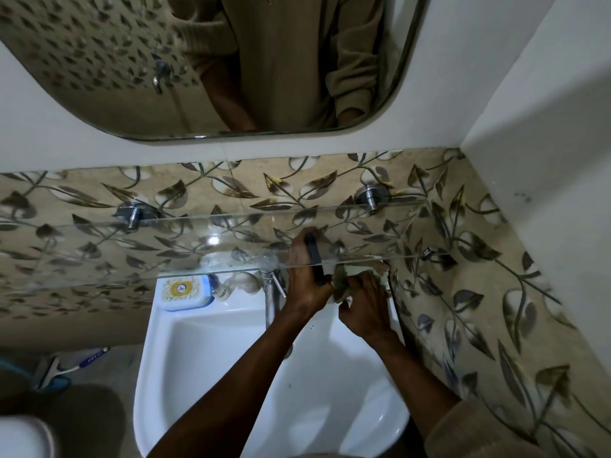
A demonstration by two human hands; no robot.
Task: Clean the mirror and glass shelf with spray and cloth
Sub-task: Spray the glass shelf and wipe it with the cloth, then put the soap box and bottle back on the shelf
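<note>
A rounded mirror (pixel 132 77) hangs on the white wall above. Below it a clear glass shelf (pixel 185 239) juts out on two chrome brackets. My left hand (pixel 305 282) reaches under the shelf's front edge and grips a dark slim object (pixel 314 259), partly seen through the glass; what it is I cannot tell. My right hand (pixel 363 305) is beside it, pinching a crumpled greenish cloth (pixel 342 282) against the shelf's underside near its right end. No spray bottle can be clearly made out.
A white washbasin (pixel 198 358) sits beneath the shelf with a chrome tap (pixel 272 292), a soap box (pixel 183 290) and a small bottle (pixel 220 289) on its back rim. Leaf-patterned tiles close in on the right. A squeegee (pixel 53 368) lies lower left.
</note>
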